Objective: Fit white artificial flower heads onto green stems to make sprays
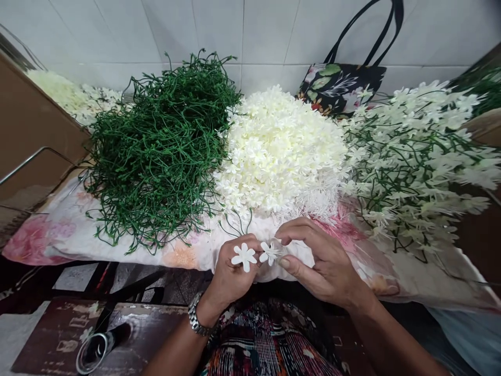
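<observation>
My left hand (237, 271) is closed round a green plastic flower stem (239, 224), whose thin branches stick out beyond the knuckles. A white artificial flower (243, 256) with open petals faces up at that hand. Beside it, a second white flower (268, 253) with fine stamens sits at the left fingertips. My right hand (321, 261) is just right of this second flower, thumb and index finger apart on either side of a pale blur. Whether the right fingertips touch the flower is hard to tell.
Behind my hands lie a heap of green stems (156, 151), a heap of loose white blossoms (282, 146) and, at right, assembled flower sprays (415, 156). A floral cloth (136, 250) covers the work surface. A patterned bag (344, 86) leans on the wall; a cardboard box (35, 130) stands left.
</observation>
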